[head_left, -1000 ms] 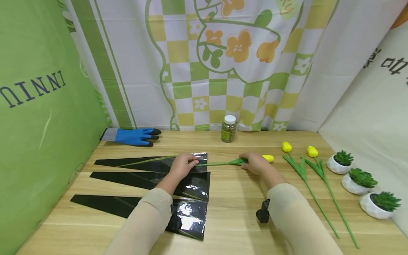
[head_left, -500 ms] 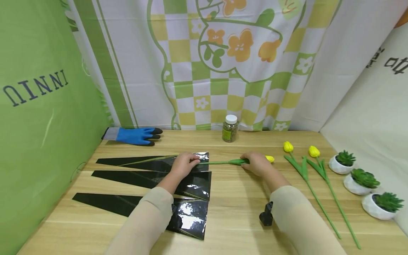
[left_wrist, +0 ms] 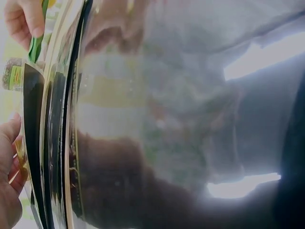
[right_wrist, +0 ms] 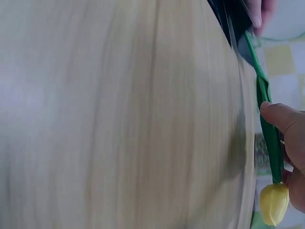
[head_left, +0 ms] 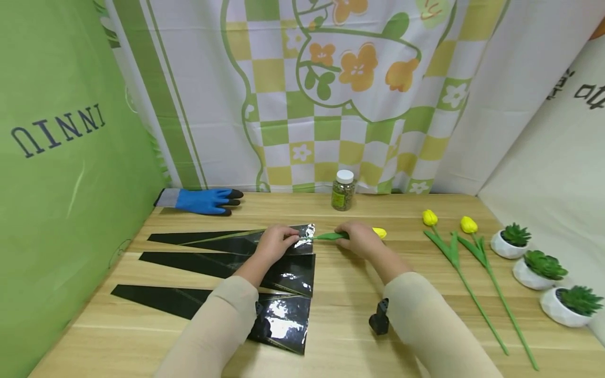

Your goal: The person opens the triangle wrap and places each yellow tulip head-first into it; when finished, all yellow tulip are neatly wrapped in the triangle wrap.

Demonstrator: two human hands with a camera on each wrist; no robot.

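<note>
My right hand [head_left: 361, 239] grips a yellow artificial tulip [head_left: 379, 232] by its green leaves, just below the bloom. The tulip lies level, bloom to the right, its stem running left into the wide end of the farthest black flower sleeve [head_left: 222, 242]. At that wide end, my left hand [head_left: 274, 244] pinches the sleeve's edge between thumb and fingers. In the left wrist view, the left thumb lies along the sleeve's rim. The right wrist view shows the tulip's yellow bloom [right_wrist: 274, 204] beside the right fingers. How far the stem reaches inside is hidden.
Two more black sleeves [head_left: 283, 315] lie nearer on the table. Two yellow tulips [head_left: 455, 262] lie at right, beside potted succulents [head_left: 564, 307]. A blue glove [head_left: 198, 201] and a lidded jar [head_left: 343, 190] stand along the back near the curtain.
My right hand has moved left with the tulip, so less stem shows between the two hands. The left hand stays at the sleeve's end. The head view has shifted slightly.
</note>
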